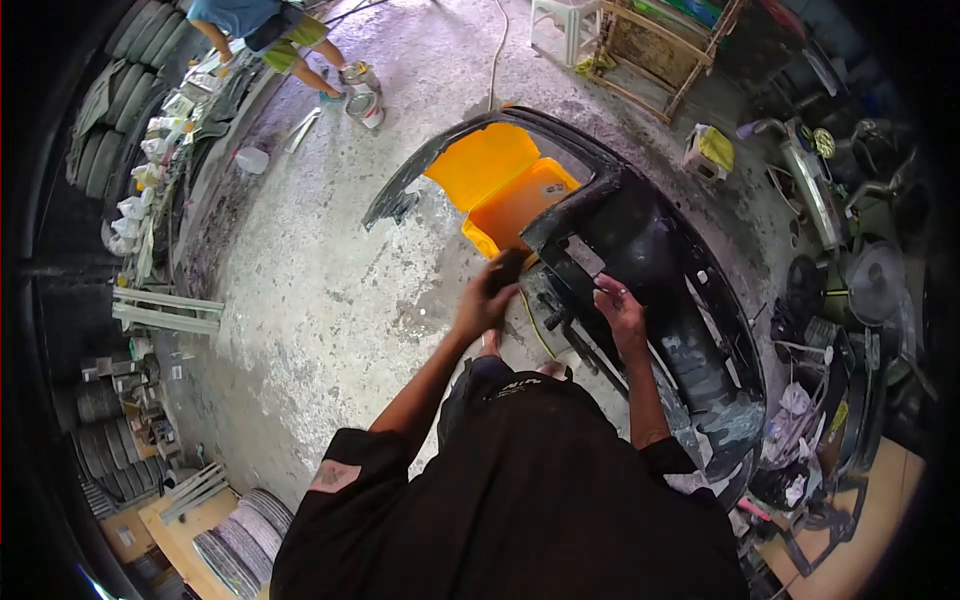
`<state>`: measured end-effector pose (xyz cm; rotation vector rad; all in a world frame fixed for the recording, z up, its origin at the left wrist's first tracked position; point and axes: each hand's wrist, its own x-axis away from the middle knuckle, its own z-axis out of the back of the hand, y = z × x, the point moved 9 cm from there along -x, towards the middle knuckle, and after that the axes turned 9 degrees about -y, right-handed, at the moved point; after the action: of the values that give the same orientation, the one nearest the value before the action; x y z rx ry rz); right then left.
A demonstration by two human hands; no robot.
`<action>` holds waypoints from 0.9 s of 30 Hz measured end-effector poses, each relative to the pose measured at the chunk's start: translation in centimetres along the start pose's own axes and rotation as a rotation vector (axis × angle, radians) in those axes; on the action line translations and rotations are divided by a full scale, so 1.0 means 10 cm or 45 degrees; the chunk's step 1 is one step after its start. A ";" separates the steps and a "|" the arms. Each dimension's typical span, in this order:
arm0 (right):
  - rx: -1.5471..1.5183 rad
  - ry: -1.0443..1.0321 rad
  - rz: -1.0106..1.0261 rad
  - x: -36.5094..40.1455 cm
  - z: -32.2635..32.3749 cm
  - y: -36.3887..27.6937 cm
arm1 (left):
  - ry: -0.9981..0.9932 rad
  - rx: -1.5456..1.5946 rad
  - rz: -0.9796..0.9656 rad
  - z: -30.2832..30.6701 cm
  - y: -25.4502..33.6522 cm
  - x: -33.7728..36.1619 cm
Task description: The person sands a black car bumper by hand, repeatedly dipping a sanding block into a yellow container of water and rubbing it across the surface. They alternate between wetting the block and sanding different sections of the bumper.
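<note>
My left hand (487, 298) is at the near edge of an open orange case (510, 205), thumb apart from the fingers. The fingers look dark, and I make out nothing held in them. My right hand (622, 312) is over the inner side of a black car bumper (640, 215), fingers curled toward the thumb. Whatever may be between those fingertips is too small to make out. The bumper lies on the floor, curving around the case, with grey patches on its surface. The case's lid is folded back, and a small pale item lies inside.
Another person (262, 25) stands at the upper left beside metal cans (365, 108). A white stool (565, 30) and a wooden frame (665, 55) stand at the back. Car parts (815, 185) crowd the right side. A yellow cord (537, 325) runs near my feet.
</note>
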<state>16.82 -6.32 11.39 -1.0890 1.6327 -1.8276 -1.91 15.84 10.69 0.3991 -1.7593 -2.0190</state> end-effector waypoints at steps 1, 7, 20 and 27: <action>0.006 0.008 -0.018 -0.03 -0.07 -0.02 | -0.099 -0.027 -0.160 -0.28 0.50 -0.22; -0.971 0.378 -0.169 -0.22 -0.11 0.25 | -0.526 -0.063 -0.378 -1.13 0.74 -0.76; -0.377 0.071 -0.566 -0.15 -0.44 -0.03 | 0.121 0.346 0.816 1.63 -4.10 -0.73; -0.284 -0.323 -1.060 -0.58 -2.31 2.17 | -0.025 0.490 0.876 0.97 -4.44 -1.47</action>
<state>-1.76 7.96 -10.75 -2.2468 1.3414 -1.8505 0.33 36.06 -32.54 -0.1173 -1.9460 -1.2148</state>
